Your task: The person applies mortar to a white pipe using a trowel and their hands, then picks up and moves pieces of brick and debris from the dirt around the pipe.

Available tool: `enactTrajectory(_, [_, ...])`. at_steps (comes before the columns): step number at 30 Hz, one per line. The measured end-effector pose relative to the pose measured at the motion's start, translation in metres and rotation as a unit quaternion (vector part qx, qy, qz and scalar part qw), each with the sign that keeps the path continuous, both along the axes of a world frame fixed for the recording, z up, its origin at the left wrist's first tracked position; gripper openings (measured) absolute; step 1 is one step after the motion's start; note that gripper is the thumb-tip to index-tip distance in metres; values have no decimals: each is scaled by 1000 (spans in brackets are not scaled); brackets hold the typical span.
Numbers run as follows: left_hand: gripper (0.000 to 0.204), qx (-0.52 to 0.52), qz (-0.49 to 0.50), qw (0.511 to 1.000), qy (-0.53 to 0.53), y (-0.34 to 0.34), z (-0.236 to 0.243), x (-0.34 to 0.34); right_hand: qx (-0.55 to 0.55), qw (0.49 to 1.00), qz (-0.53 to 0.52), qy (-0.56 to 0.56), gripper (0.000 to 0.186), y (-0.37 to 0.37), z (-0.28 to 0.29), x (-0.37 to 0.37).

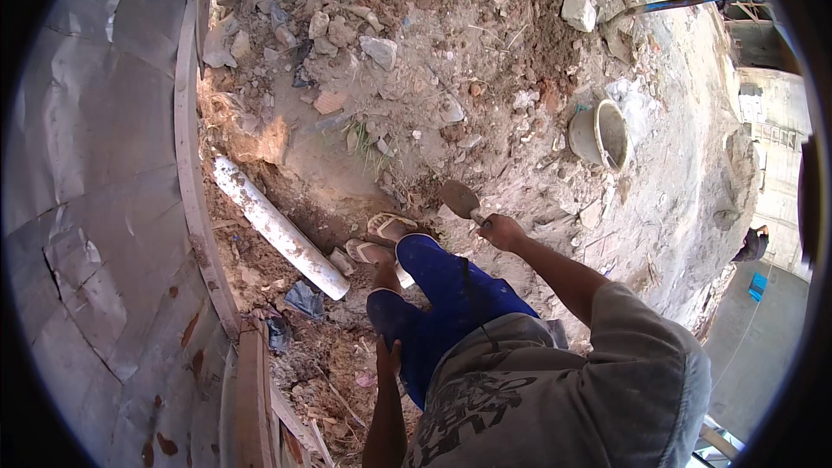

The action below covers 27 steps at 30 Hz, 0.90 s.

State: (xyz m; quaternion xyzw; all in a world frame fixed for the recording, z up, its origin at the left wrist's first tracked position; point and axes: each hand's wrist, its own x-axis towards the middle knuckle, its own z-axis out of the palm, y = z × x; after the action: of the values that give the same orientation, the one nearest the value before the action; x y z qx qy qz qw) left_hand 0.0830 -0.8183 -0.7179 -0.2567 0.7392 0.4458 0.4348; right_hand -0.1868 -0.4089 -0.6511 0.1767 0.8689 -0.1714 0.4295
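Observation:
My right hand (501, 232) is closed around the handle of a trowel (458, 198). Its rounded, dirt-coated brown blade points up and left, over the rubble beyond my knees. My left hand (388, 355) hangs beside my blue shorts (459, 286), thumb and fingers apart, with nothing visible in it; part of it lies against the cloth. Past my sandalled feet (381, 238) the soil dips into a shallow trench. To the left of them a white plastic pipe (282, 230), smeared with mud, lies slanting along the ground.
Sheet metal (104, 191) with a wooden edge beam (192, 182) closes off the left side. A mortar-stained bucket (600, 135) lies tilted at the right. Loose stones (379, 52) and broken brick cover the uneven soil. A long-handled tool (676, 3) rests at the upper right. Another person (752, 244) is at the far right.

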Motion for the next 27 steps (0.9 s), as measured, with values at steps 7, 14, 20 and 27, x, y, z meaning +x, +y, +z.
enactTrajectory(7, [53,95,199,975,-36,-7,77,9,-25,917,397,-34,45,50,-40,-2])
enactTrajectory(14, [49,-23,67,995,72,16,94,41,-93,988,4,-121,30,18,14,-40])
enactTrajectory(20, [45,-69,10,989,130,22,94,39,-150,977,-52,-145,27,-6,20,-61])
enactTrajectory(27, [42,-125,-49,976,169,-12,84,59,-230,965,18,-123,32,-130,111,-55])
